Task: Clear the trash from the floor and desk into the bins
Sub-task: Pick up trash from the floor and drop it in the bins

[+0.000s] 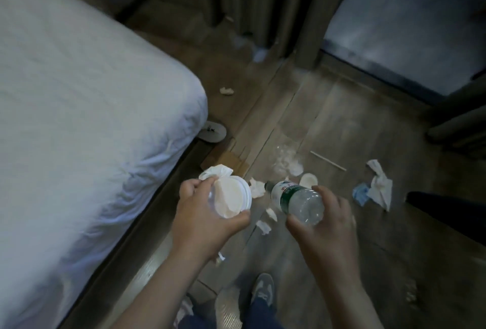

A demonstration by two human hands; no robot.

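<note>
**Floor strip beside the bed: both hands loaded, trash ahead**

The bed [79, 118] fills the left side, and its dark frame edge borders the wood floor [328, 107]. A crumpled tissue [226, 90] lies near the bed corner. A cardboard piece [226, 161] lies against the frame.

The left hand [207, 213] is held above the floor, fingers curled round a white round cup [231, 197] and pinching a wad of paper [215, 172]. Paper scraps [263, 226] lie between the hands.

The right hand [326, 226] grips the base of a clear plastic bottle [297, 199], neck pointing left. Beyond it lie a clear wrapper [286, 160] and a small lid [308, 180].

Further right are a thin stick [328, 160], a blue mask [360, 193] and a white cloth [380, 186] touching it. The floor is open toward the far doorway.
</note>
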